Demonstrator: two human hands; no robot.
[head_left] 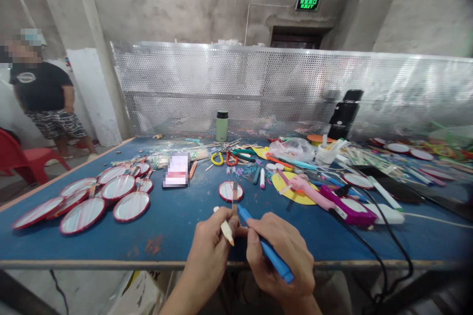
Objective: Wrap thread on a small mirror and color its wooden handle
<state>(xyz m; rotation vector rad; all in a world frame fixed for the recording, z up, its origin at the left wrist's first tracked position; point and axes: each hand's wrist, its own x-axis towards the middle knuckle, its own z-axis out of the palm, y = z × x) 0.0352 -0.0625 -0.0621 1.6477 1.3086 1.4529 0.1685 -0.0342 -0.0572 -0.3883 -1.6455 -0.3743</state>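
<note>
My left hand [212, 241] is closed round a flat wooden stick [235, 194] and also pinches a white marker [226, 231] with an orange tip. The stick overlaps a small round white disc [226, 190] with a red rim; whether they are joined I cannot tell. In my right hand [283, 251] is a blue marker pen [271, 253], its tip close to the stick just by the left fingers. To the left, several larger red-rimmed white discs [131, 206] lie overlapping, some with wooden sticks.
On the blue table [177, 243] stand a phone [176, 170], a green bottle [221, 127] and a cup of markers [325, 154]. A pink-and-purple tool [347, 206] with black cables lies right. Behind is a perforated metal panel [177, 83]. A person [44, 88] stands far left.
</note>
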